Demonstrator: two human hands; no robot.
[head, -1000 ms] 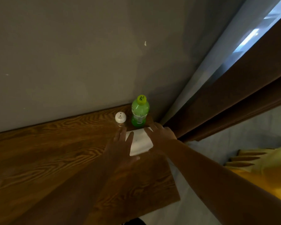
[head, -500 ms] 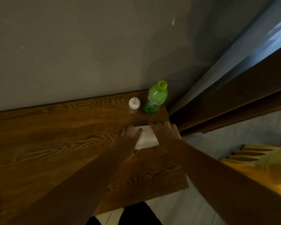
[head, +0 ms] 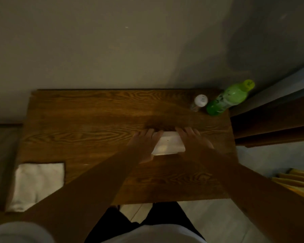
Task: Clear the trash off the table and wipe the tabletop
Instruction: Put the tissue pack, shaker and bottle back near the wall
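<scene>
A folded white cloth (head: pixel 168 144) lies flat on the wooden tabletop (head: pixel 88 125), right of the middle. My left hand (head: pixel 144 142) presses on its left edge with the fingers spread flat. My right hand (head: pixel 193 139) presses on its right edge the same way. Both palms rest on the cloth and neither grips it. A green plastic bottle (head: pixel 228 98) with a yellow cap stands at the far right corner. Just left of the bottle stands a small shaker with a white top (head: pixel 199 102).
A second white cloth (head: pixel 35 185) lies on the near left corner of the table. A grey wall runs along the table's far edge. A dark wooden frame (head: pixel 270 127) borders the right side. Something yellow (head: pixel 295 181) lies on the floor to the right.
The cloth and both hands have slid toward me, away from the bottle and shaker. The view has tilted down and pulled back, bringing the whole table and the second cloth into sight.
</scene>
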